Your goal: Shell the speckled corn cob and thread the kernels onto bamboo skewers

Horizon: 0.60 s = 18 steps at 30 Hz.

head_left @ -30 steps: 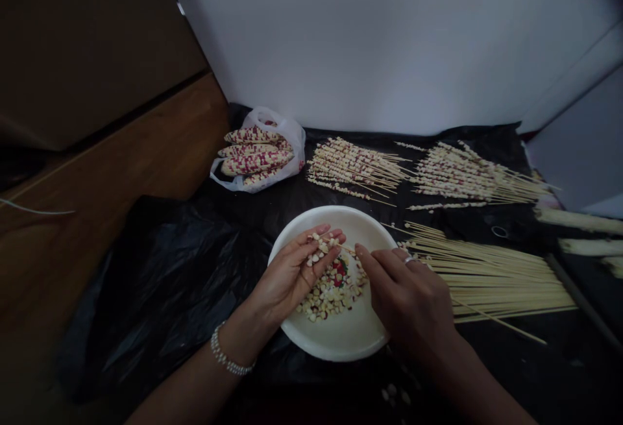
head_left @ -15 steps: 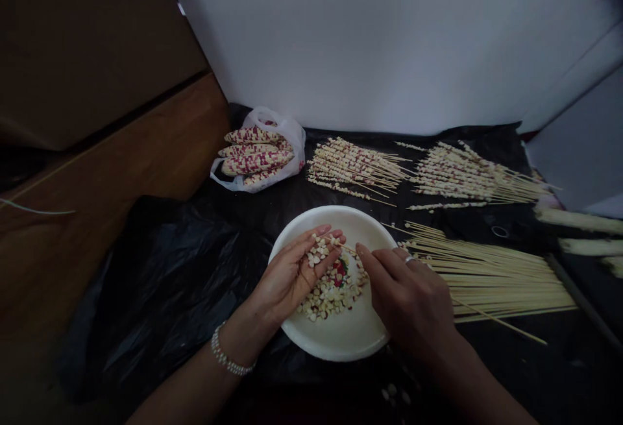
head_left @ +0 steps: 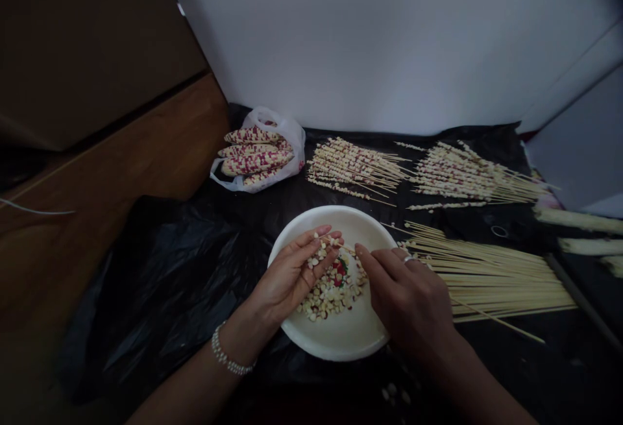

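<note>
A white bowl (head_left: pixel 341 347) holds loose pale corn kernels (head_left: pixel 324 302). Over its left side, my left hand (head_left: pixel 292 276) is cupped palm up around a small heap of kernels, wearing a beaded bracelet on the wrist. My right hand (head_left: pixel 409 289), with a ring, is closed on a thin wooden skewer (head_left: pixel 346 248) at the bowl's right side. The skewer's far end reaches over my left fingers and carries a few kernels. Part of the skewer is hidden by my right hand.
Bare skewers (head_left: pixel 506 282) lie at the right. Behind the bowl are two bunches of kernel-threaded skewers, the nearer left bunch (head_left: pixel 345 165) and the right bunch (head_left: pixel 452 175), and corn cobs (head_left: pixel 256 160) in a plastic bag (head_left: pixel 292 133). Black plastic sheeting (head_left: pixel 185 269) lies underneath.
The kernels in my left palm have shifted and look fewer. My left fingers have moved slightly; my right hand and the skewer have barely moved.
</note>
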Tool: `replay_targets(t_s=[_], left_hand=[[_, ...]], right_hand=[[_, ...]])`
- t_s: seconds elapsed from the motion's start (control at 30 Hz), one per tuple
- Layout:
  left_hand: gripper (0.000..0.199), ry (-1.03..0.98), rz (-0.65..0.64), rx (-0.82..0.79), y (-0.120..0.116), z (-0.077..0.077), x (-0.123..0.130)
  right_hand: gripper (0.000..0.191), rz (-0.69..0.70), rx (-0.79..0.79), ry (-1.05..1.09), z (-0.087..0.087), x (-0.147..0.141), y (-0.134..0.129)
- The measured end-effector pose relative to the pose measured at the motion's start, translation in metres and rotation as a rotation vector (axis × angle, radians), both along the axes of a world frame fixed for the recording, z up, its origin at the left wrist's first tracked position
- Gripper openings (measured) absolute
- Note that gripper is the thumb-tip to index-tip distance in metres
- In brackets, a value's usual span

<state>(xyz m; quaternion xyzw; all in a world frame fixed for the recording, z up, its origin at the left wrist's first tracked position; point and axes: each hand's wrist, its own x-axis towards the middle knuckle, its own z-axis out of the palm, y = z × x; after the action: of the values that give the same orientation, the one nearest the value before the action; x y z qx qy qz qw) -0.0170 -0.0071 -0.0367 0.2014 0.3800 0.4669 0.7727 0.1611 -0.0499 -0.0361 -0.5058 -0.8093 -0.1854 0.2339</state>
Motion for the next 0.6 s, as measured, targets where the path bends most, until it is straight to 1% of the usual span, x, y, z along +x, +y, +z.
replay_targets(t_s=[0.17,0.33,0.4,0.5,0.6], left_hand=[[0.03,-0.057,-0.002,-0.022,0.0002,0.0033,-0.0004],[0.057,-0.125,-0.023,-0.065,0.0001,0.0046,-0.0014],[0.053,-0.113,-0.027,-0.04,-0.0006,0.0041,-0.0008],[0.037,-0.073,-0.018,0.004,-0.0017,0.0036,0.0008],[0.029,-0.022,-0.01,0.02,-0.002,0.0036,0.0018]], right_hand=[[0.035,0.007,-0.021,-0.007,0.0022,-0.0006,-0.0002],[0.035,0.0,-0.019,-0.003,0.0016,-0.0004,0.0006],[0.035,0.003,-0.02,-0.007,0.001,-0.0001,0.0009],[0.036,0.005,-0.027,-0.014,0.001,0.0003,0.0008],[0.036,-0.001,-0.022,-0.018,0.0014,0.0003,0.0005]])
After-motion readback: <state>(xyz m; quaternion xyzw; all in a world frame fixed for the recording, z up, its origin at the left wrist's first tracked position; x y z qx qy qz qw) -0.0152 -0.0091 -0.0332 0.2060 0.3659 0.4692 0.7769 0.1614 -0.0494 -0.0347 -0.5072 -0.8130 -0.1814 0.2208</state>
